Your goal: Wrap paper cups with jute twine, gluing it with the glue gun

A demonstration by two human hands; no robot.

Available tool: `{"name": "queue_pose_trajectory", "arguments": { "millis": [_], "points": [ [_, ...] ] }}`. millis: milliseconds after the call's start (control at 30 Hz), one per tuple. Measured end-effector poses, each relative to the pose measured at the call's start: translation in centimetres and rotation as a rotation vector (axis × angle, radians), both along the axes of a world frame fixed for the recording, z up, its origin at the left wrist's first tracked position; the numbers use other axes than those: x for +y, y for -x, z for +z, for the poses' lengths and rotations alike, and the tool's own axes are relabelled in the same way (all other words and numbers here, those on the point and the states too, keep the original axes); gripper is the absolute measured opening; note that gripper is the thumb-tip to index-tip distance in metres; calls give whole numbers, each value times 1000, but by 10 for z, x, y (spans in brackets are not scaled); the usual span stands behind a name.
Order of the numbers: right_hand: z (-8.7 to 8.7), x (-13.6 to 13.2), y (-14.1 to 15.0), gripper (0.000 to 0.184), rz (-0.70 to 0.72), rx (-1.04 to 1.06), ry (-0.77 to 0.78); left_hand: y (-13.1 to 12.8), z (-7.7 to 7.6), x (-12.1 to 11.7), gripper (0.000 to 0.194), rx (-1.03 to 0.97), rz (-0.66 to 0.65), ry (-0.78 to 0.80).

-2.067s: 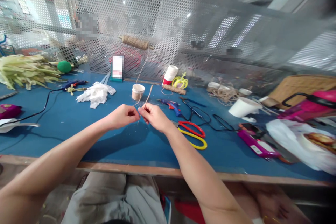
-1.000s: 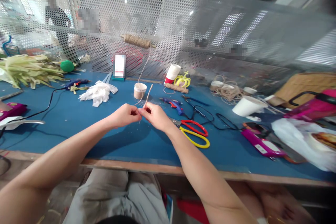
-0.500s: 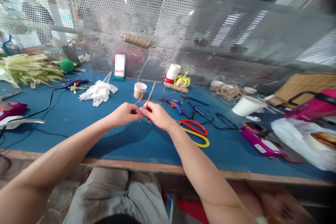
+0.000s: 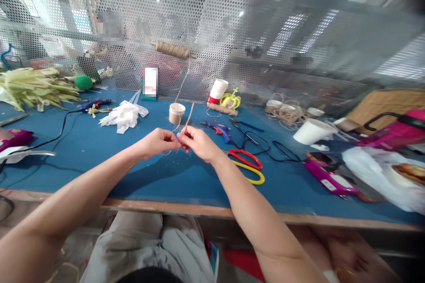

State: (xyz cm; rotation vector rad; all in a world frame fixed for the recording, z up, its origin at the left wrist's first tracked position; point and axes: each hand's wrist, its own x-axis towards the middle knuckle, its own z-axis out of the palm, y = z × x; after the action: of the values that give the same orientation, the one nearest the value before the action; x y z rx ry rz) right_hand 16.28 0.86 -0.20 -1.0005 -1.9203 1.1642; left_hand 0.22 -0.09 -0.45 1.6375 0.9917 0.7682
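My right hand (image 4: 196, 142) pinches a thin brown stick (image 4: 190, 114) that points up and away from me. My left hand (image 4: 162, 143) is closed in a pinch, its fingertips meeting the right fingers at the stick's lower end. A thin string loop shows just under the left fingers, so they seem to pinch twine, mostly hidden. Just beyond the hands is a small white cup (image 4: 177, 113) partly wrapped in twine. Twine (image 4: 184, 80) runs down to the cup area from a twine spool (image 4: 172, 50) on the perforated screen.
Right of my hands lie a blue glue gun (image 4: 217, 130) and scissors with red and yellow handles (image 4: 247, 166). White crumpled material (image 4: 122, 116) sits to the left, corn husks (image 4: 36, 86) farther left. A white roll (image 4: 314, 132) and purple device (image 4: 332, 179) are at right.
My left fingertips have shifted slightly right, closer against the right fingers, and a small string loop now shows below them. The stick stays in my right hand.
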Motion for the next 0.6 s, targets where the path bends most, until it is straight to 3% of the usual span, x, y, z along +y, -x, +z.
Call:
{"name": "queue_pose_trajectory", "arguments": {
  "millis": [133, 433, 600],
  "points": [
    [-1, 1, 0, 33, -63, -121, -77, 2, -1, 1, 19, 74, -14, -19],
    [2, 0, 1, 34, -111, -219, -161, 2, -3, 3, 17, 38, -19, 18],
    [-1, 1, 3, 33, -126, -180, -152, -2, -5, 1, 19, -9, 31, 38]
  ]
}}
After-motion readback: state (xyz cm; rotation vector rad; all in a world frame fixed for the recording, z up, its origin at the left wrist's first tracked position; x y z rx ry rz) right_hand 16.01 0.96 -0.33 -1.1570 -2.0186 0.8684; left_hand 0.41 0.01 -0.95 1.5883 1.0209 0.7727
